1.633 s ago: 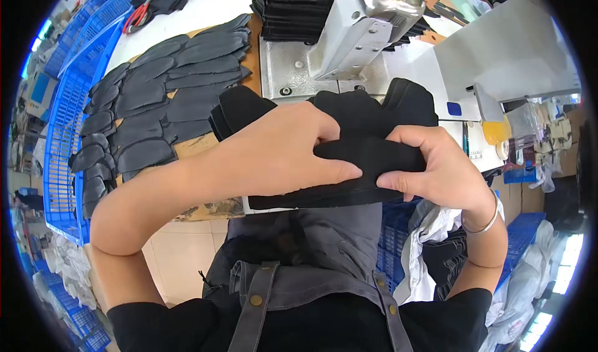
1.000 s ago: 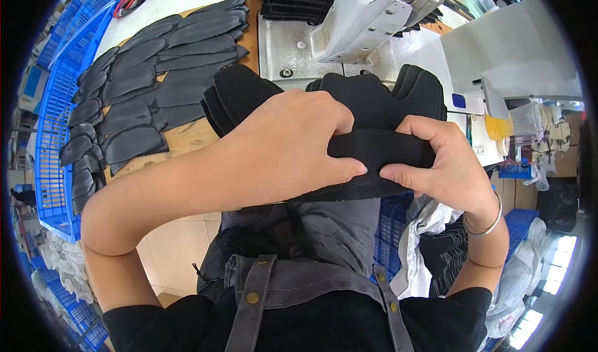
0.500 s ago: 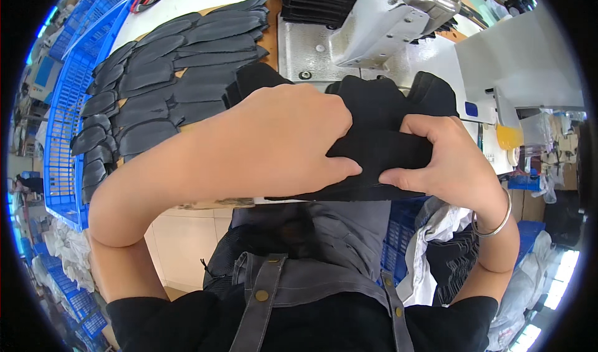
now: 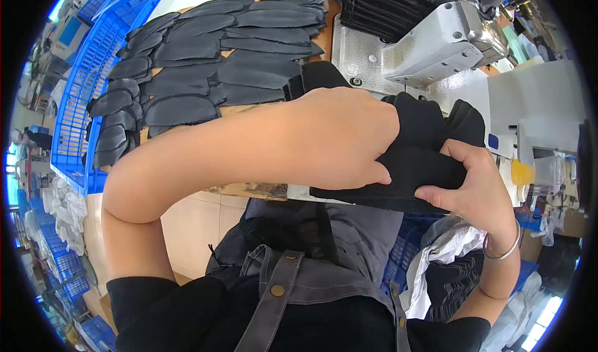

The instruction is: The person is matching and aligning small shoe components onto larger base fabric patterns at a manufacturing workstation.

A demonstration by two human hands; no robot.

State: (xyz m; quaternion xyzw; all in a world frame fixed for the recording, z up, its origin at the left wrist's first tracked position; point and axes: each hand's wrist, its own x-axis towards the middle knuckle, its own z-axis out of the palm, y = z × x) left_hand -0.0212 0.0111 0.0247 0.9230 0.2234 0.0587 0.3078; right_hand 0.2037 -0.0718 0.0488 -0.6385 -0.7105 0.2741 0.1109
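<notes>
Black fabric (image 4: 427, 168) lies in several layers at the front of a white sewing machine (image 4: 433, 47). My left hand (image 4: 339, 137) rests on it from the left, back of the hand up, fingers curled under and mostly hidden, thumb against the cloth. From the right, my right hand (image 4: 479, 180) pinches the fabric's edge between thumb and forefinger; its other fingers are out of sight. Wavy black folds (image 4: 414, 115) reach toward the needle area. Another black piece (image 4: 324, 75) sticks out behind my left hand.
Overlapping dark grey curved pieces (image 4: 187, 50) cover the board on the left. A stack of black pieces (image 4: 386, 6) stands behind, beside the machine. A blue basket (image 4: 78, 128) borders the table's left end. White cloth (image 4: 420, 265) hangs below my right hand.
The whole view has shifted, so table, machine and hands appear farther right and slightly lower. Both hands keep nearly the same hold on the black fabric.
</notes>
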